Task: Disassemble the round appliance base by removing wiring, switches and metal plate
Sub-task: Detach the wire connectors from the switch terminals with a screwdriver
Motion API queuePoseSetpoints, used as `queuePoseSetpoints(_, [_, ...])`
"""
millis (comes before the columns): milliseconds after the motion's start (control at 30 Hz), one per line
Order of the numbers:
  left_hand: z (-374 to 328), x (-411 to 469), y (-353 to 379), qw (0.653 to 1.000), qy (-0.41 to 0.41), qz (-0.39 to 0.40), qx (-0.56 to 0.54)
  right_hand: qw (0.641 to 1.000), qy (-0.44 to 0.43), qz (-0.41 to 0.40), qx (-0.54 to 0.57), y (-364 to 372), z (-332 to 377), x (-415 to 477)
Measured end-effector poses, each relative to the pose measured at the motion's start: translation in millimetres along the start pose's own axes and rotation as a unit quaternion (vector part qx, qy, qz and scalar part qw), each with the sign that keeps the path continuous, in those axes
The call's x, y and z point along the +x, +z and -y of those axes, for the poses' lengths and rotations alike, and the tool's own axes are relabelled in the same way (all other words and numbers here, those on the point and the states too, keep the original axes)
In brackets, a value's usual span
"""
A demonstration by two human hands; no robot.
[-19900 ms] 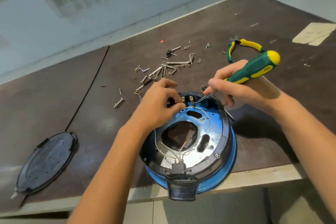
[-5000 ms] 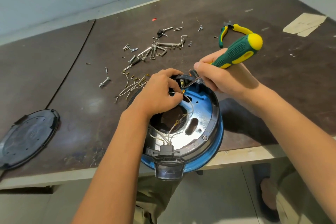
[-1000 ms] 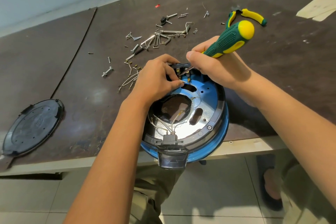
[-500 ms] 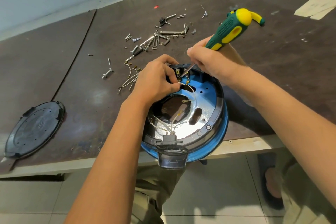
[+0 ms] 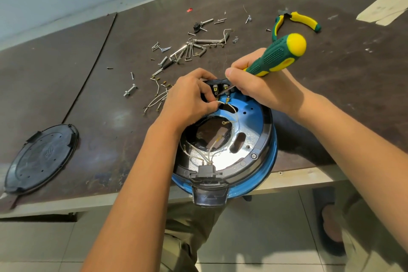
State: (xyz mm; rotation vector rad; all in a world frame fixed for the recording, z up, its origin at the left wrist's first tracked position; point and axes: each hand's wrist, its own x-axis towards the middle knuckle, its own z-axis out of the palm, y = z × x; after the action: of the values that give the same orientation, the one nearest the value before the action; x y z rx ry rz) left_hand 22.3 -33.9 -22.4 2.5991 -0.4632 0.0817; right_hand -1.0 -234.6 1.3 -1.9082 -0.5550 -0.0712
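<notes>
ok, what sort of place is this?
Probably an informal repair or teardown bench, not a lab. A scuffed dark worktop carries loose screws and hex keys, pliers lie at the back, and the opened appliance base overhangs the edge above a tiled floor.

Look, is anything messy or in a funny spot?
Yes. The round base sticks out past the table edge, over the floor, so it might tip. Screws and loose wires lie scattered behind it.

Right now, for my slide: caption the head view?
Right hand works screwdriver at terminals while left hand pinches white wire.
</notes>
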Motion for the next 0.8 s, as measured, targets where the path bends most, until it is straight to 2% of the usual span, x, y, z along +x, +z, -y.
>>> queuePoseSetpoints(267, [1, 0, 1, 1.000, 0.005, 0.005, 0.000, 0.985, 0.140, -0.099, 0.019, 10, -1, 9])
queuePoseSetpoints(400, [0, 0, 1, 1.000, 0.007, 0.012, 0.010, 0.979, 0.170, -0.098, 0.058, 9, 0, 12])
queuePoseSetpoints(533, [-1, 0, 0, 1.000, 0.005, 0.014, 0.011, 0.963, 0.197, -0.080, 0.167, 2, -3, 15])
queuePoseSetpoints(700, [0, -1, 1, 1.000, -0.004, 0.003, 0.029, 0.960, 0.192, -0.065, 0.192, -1, -7, 14])
queuePoseSetpoints(800, [2, 0, 3, 0.999, 0.000, -0.009, 0.033, 0.986, 0.121, -0.056, 0.104, -1, -7, 9])
